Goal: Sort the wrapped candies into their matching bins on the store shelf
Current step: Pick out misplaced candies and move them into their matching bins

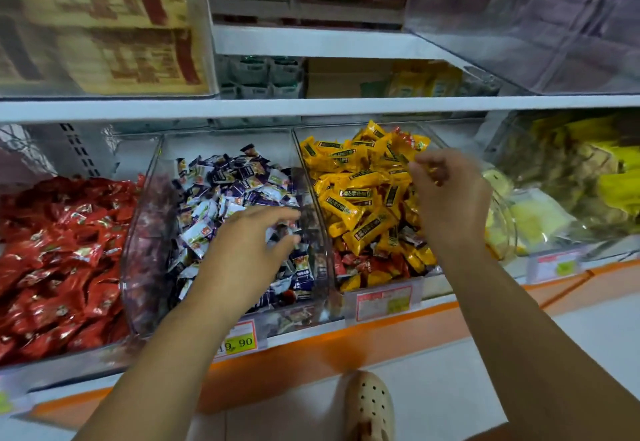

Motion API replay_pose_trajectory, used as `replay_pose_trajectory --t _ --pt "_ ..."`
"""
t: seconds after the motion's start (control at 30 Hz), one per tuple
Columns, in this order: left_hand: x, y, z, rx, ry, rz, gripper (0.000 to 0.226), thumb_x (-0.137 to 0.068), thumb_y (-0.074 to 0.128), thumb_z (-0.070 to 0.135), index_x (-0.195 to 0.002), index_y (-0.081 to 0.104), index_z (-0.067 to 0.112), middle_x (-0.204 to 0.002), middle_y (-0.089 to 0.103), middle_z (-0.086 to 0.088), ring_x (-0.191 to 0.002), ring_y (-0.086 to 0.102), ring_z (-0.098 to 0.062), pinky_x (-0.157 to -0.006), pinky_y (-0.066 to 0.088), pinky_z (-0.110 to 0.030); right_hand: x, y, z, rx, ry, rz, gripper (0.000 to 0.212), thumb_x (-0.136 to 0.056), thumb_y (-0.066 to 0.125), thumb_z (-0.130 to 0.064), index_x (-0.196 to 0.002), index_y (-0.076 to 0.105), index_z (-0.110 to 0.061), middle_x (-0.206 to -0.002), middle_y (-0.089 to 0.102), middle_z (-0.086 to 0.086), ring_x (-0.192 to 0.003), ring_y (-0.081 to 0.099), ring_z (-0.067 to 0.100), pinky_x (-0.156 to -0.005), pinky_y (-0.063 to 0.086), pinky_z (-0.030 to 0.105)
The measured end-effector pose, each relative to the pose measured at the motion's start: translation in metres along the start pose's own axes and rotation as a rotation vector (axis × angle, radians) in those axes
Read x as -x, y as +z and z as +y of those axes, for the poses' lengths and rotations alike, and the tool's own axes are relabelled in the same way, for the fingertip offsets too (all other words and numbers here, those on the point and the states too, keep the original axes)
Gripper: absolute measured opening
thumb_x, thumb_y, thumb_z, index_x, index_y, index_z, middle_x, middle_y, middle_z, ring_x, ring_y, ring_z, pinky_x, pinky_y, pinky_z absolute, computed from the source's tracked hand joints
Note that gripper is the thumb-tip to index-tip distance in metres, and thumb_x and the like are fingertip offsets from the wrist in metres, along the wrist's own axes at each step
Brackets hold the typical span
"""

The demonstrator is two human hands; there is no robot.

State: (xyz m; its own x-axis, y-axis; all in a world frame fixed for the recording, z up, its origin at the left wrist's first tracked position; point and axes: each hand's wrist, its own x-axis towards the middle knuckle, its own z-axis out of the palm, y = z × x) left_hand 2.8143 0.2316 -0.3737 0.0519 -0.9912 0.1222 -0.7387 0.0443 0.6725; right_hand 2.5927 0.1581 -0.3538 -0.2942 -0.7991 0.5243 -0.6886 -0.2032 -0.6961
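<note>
Beige clog planted on the floor, a person leans both bare forearms into a store shelf of clear candy bins. The left hand, fingers spread and relaxed, hovers over the purple-and-white candies in the middle bin, gripping nothing that shows. The right hand, raised above the yellow candies in the next bin, has its fingers curled in; motion blur hides whether they pinch a wrapper.

Sorting looks only partly done. Red strays lie in the yellow heap below the right hand's wrist, with more red beyond its fingertips, and dark wrappers are mixed in between. One reddish piece sits beside the left wrist among the purple. Far to the left of both hands, the red candies look uniform.
</note>
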Motion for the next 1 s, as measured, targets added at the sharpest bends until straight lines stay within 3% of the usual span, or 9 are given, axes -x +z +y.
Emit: replay_pose_trajectory --t 0.2,0.37,0.5,0.57,0.67,0.8,0.87,0.93,1.0 --pt "0.004 -0.005 -0.013 -0.217 -0.002 -0.149 0.037 -0.095 0.058 0.03 -0.131 0.053 0.036 -0.14 0.047 0.011 -0.132 0.033 -0.018 -0.111 0.029 -0.039 -0.017 0.001 0.028 0.279 -0.093 -0.3 0.023 -0.094 0.058 -0.014 -0.113 0.07 -0.008 -0.116 0.066 0.014 -0.113 0.055 0.032 -0.097 0.036 0.035" --pt "0.009 -0.012 -0.03 -0.305 -0.004 -0.252 0.044 -0.09 0.062 0.039 -0.133 0.053 0.036 -0.145 0.042 0.011 -0.136 0.027 -0.017 -0.115 0.023 -0.04 0.0 -0.013 -0.001 0.166 -0.218 -0.24 0.026 -0.097 0.053 -0.016 -0.118 0.067 -0.02 -0.116 0.062 -0.002 -0.113 0.052 0.019 -0.094 0.035 0.024" --pt "0.01 -0.012 -0.039 -0.403 0.028 -0.331 0.049 -0.083 0.067 0.047 -0.129 0.056 0.036 -0.136 0.048 0.012 -0.128 0.029 -0.019 -0.108 0.026 -0.035 0.039 -0.017 -0.046 -0.093 -0.246 -0.615 0.027 -0.096 0.054 -0.02 -0.116 0.064 -0.036 -0.104 0.061 -0.025 -0.096 0.058 -0.007 -0.077 0.043 0.005" --pt "0.01 -0.015 -0.045 -0.423 0.033 -0.291 0.042 -0.082 0.07 0.043 -0.123 0.061 0.037 -0.123 0.053 0.012 -0.116 0.033 -0.018 -0.098 0.032 -0.03 0.054 -0.009 -0.059 -0.081 -0.256 -0.844 0.03 -0.097 0.053 -0.02 -0.117 0.062 -0.042 -0.103 0.065 -0.021 -0.094 0.061 -0.002 -0.075 0.049 0.013" --pt "0.012 -0.021 -0.057 -0.441 0.03 -0.206 0.029 -0.084 0.071 0.033 -0.112 0.067 0.037 -0.114 0.054 0.013 -0.106 0.031 -0.016 -0.086 0.029 -0.024 0.058 0.004 -0.073 -0.014 -0.241 -1.017 0.03 -0.099 0.05 -0.017 -0.117 0.063 -0.037 -0.113 0.067 -0.01 -0.101 0.063 0.008 -0.085 0.053 0.027" --pt "0.014 -0.027 -0.067 -0.459 0.056 -0.163 0.029 -0.085 0.07 0.023 -0.111 0.068 0.036 -0.111 0.054 0.01 -0.112 0.033 -0.02 -0.095 0.034 -0.03 0.051 0.023 -0.089 0.23 -0.385 -1.247 0.032 -0.1 0.046 -0.009 -0.117 0.066 -0.027 -0.124 0.063 -0.01 -0.11 0.056 0.002 -0.074 0.04 -0.001" --pt "0.016 -0.028 -0.067 -0.447 0.101 -0.151 0.033 -0.084 0.069 0.021 -0.114 0.068 0.033 -0.114 0.057 0.01 -0.117 0.035 -0.021 -0.099 0.034 -0.032 0.048 0.04 -0.1 0.414 -0.436 -1.4 0.033 -0.099 0.046 -0.005 -0.118 0.067 -0.021 -0.126 0.063 -0.005 -0.113 0.057 0.009 -0.078 0.042 0.007" --pt "0.018 -0.031 -0.064 -0.429 0.192 -0.096 0.036 -0.08 0.072 0.017 -0.114 0.069 0.026 -0.118 0.061 0.005 -0.119 0.04 -0.024 -0.1 0.039 -0.039 0.049 0.06 -0.108 0.639 -0.469 -1.544 0.031 -0.097 0.046 -0.004 -0.118 0.068 -0.011 -0.125 0.064 0.003 -0.112 0.059 0.021 -0.09 0.048 0.027" --pt "0.023 -0.041 -0.063 -0.431 0.292 0.041 0.042 -0.069 0.081 0.011 -0.108 0.073 0.021 -0.121 0.064 -0.004 -0.12 0.047 -0.032 -0.098 0.045 -0.048 0.049 0.08 -0.112 0.856 -0.537 -1.606 0.027 -0.095 0.051 -0.011 -0.116 0.067 -0.008 -0.115 0.067 0.006 -0.097 0.063 0.025 -0.079 0.052 0.035"
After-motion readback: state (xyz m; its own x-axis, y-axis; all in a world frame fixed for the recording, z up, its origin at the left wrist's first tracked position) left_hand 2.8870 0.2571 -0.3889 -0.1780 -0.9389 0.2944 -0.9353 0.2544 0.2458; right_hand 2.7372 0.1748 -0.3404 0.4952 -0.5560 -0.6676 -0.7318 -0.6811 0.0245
